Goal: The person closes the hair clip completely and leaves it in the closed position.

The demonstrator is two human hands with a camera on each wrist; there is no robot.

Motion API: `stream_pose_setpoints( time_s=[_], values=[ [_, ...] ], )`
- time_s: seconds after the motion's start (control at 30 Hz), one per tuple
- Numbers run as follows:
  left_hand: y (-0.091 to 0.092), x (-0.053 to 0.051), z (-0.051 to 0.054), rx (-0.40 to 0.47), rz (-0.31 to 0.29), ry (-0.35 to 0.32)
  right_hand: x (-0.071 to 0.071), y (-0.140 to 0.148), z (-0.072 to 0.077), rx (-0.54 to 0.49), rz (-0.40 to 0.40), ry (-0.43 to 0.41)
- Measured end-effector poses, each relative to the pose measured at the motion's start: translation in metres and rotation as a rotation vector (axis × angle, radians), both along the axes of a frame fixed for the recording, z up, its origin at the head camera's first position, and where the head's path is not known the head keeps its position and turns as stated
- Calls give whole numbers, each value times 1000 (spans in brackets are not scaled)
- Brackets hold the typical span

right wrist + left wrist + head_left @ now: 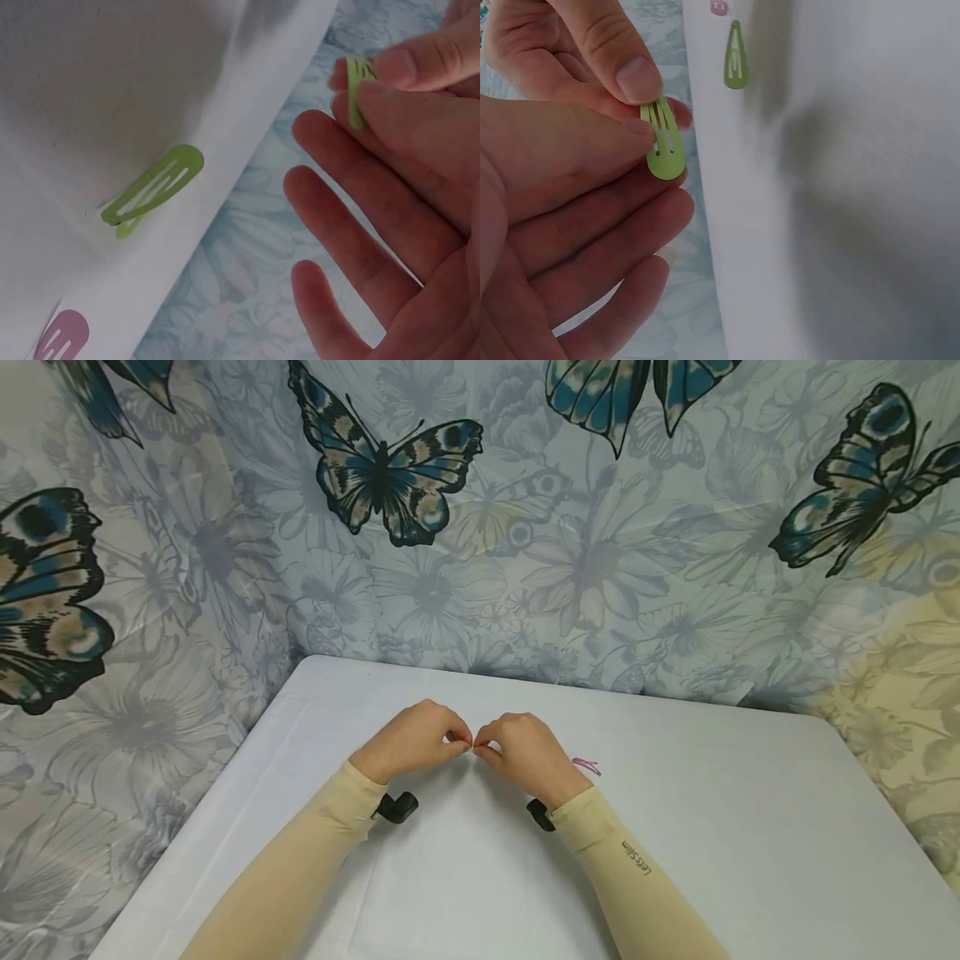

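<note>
Above the middle of the white table, my left hand [420,739] and right hand [525,756] meet at the fingertips. Between them is a light green snap hair clip [667,161], pinched by thumb and finger of each hand. Its wide rounded end points away from the right fingertips in the left wrist view. The other fingers of both hands stay loosely extended. A second green hair clip [187,161] lies on the table, with a lighter strip showing beneath it. Beyond it is a pink hair clip [69,330], partly cut off by the frame.
The white table [750,827] stretches to both sides of the hands. Butterfly-patterned cloth [435,585] hangs behind its far edge. A small black wrist camera [397,807] sits under the left wrist.
</note>
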State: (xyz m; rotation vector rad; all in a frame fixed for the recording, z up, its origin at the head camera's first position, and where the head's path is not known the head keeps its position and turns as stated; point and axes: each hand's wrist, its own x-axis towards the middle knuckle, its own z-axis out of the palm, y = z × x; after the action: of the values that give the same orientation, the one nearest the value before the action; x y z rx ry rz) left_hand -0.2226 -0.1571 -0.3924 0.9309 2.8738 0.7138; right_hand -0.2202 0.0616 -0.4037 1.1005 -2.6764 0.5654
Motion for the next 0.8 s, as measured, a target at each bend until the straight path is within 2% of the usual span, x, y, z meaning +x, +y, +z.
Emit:
stream_pose_setpoints(
  time_s=[0.33,0.53,0.8],
  values=[
    [-2,-6,-14,-49,60,-45,-8,19,-1,25,-132,-117],
    [-1,-9,-21,-93,82,-35,-11,37,-3,42,-213,-166],
    [-1,-9,-24,-106,127,-35,-11,43,-7,66,-213,-201]
  ],
)
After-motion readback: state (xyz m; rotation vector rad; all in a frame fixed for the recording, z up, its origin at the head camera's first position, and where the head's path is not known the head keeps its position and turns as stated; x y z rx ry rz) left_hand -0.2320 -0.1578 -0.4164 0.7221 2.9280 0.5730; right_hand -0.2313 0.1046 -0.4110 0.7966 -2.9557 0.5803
